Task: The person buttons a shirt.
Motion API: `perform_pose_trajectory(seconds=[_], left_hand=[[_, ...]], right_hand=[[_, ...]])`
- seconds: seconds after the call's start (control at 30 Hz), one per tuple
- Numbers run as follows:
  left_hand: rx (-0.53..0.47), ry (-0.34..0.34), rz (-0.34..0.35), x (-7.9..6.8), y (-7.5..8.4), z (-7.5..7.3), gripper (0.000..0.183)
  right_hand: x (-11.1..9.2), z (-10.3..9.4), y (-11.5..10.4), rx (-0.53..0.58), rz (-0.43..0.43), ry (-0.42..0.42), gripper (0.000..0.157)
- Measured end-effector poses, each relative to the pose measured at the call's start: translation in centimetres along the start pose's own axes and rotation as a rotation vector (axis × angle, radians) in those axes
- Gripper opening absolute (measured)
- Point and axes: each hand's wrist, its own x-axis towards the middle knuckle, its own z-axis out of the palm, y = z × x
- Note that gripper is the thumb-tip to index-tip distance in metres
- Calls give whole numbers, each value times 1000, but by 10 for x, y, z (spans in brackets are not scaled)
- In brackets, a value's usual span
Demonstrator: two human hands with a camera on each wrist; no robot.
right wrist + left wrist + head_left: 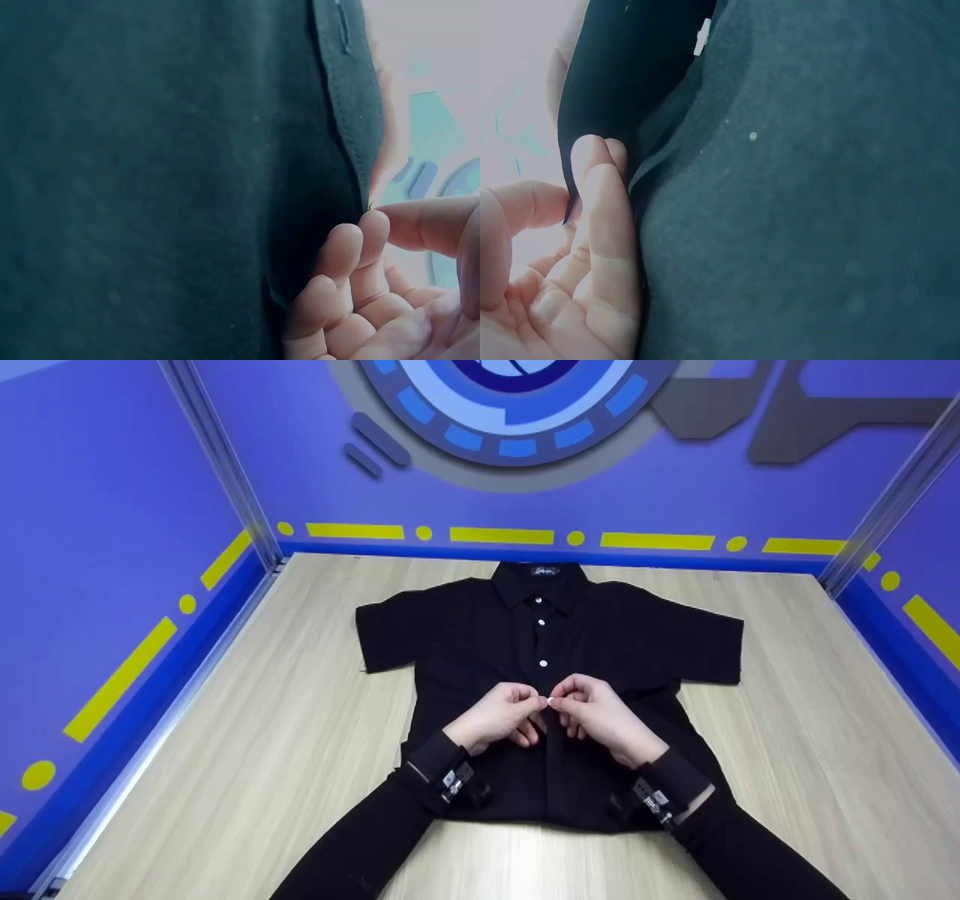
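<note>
A black short-sleeved shirt [487, 622] lies front up, its collar toward the back wall. White buttons [543, 663] run down from the collar. Lower on the front, both hands meet at a small white button [550, 701]. Thumb and fingers of the left hand [504, 714] pinch the shirt's front edge, raised off the layer beneath. The left wrist view has another white button [703, 37] beside that fold. Opposite, the right hand [600, 716] pinches the placket [352, 105], where a buttonhole [343, 28] shows. Fingertips partly hide the pinched button.
The shirt lies on a light wood-grain table [247, 750]. Blue printed panels [465, 502] stand behind it and at both sides, joined by metal corner posts [225, 457]. The shirt's sleeves [705, 649] spread out left and right.
</note>
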Motion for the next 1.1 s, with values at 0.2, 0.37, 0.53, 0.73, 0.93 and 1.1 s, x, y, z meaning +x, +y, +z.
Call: perform_pose_trajectory(seconds=[0.2, 0.37, 0.53, 0.73, 0.93, 1.1], left_hand=[[-7, -6, 1, 0, 0, 0, 18], [-4, -11, 5, 0, -1, -1, 19], [-3, -13, 1, -1, 0, -1, 17], [-7, -6, 2, -2, 0, 0, 15], [-7, -5, 2, -1, 0, 0, 14], [-3, -12, 5, 0, -1, -1, 15]], right_hand=[[8, -2, 12, -6, 8, -15, 20], [17, -4, 28, -7, 0, -15, 21], [18, -4, 30, -16, -7, -4, 19], [16, -3, 30, -8, -29, -2, 18], [16, -4, 30, -12, -35, -5, 15], [16, -4, 31, -10, -26, -5, 17]])
